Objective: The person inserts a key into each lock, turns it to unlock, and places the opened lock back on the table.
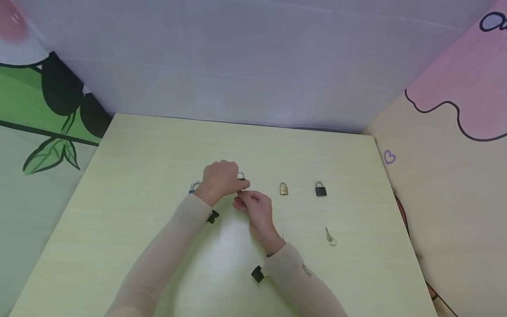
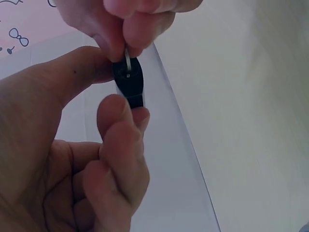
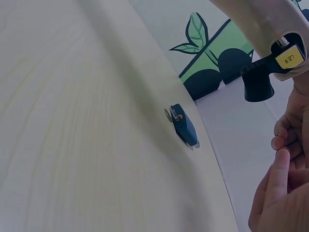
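A small dark padlock (image 2: 129,86) is gripped between the thumb and fingers of my left hand (image 1: 222,179), its keyhole face turned toward the left wrist camera. Silver shackle (image 1: 240,175) shows above the fingers in the head view. My right hand (image 1: 258,209) pinches a thin metal key (image 2: 128,61), whose blade reaches the keyhole of the padlock. Fingers cover most of the key's head. Left of my left hand stands a blue padlock (image 3: 185,126), partly hidden by the wrist in the head view, with a key at its keyhole.
To the right on the pale table (image 1: 158,145) lie a small brass padlock (image 1: 284,189) and a black padlock (image 1: 321,189). Nearer the front is a key on a ring (image 1: 330,238). A thin metal tip (image 1: 283,237) peeks out beside my right wrist. Cloth walls border the table.
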Motion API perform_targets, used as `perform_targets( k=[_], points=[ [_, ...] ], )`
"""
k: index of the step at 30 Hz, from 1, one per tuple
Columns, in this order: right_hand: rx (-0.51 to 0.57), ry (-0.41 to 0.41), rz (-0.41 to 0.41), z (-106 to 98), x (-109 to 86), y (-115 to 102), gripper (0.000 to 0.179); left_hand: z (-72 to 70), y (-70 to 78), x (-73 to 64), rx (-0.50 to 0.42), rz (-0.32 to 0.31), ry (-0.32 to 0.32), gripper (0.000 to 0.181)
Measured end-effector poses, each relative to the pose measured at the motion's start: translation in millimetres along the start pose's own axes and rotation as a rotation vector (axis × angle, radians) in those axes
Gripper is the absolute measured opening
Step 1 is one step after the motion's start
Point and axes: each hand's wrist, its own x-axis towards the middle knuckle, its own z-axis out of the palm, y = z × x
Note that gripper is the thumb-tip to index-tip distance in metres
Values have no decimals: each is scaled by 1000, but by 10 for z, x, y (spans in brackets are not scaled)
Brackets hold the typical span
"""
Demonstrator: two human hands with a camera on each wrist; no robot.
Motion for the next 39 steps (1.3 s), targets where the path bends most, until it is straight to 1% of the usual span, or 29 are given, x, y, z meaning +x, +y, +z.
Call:
perform_targets(
  k=[4,8,11,14,17,22,27,29,31,36,39],
  points=[
    [29,-14,9,5,-16,-2,23,20,-3,3,-5,1,7,41],
    [90,-40,29,13,-33,-6,26,31,-7,8,-10,10,15,40],
    [136,-65,29,15,-30,2,27,25,-4,6,-11,15,18,40],
    [167,-83,29,14,-28,11,20,16,2,4,-11,15,17,40],
    [198,-88,49,12,-27,15,12,14,5,5,-11,14,15,39],
    [232,-91,85,13,-32,14,15,15,4,2,-13,16,20,37],
    [243,-91,91,14,-37,14,14,11,3,-4,-16,20,22,37],
    [223,-83,76,17,-39,11,13,10,0,-2,-17,18,23,38],
    [180,-69,47,16,-38,14,13,10,-3,3,-12,16,24,40],
    [25,-42,-52,2,-27,39,16,17,-6,9,11,11,13,42],
    [-50,-50,-94,-14,-25,45,16,24,-7,9,15,11,5,43]
  ],
)
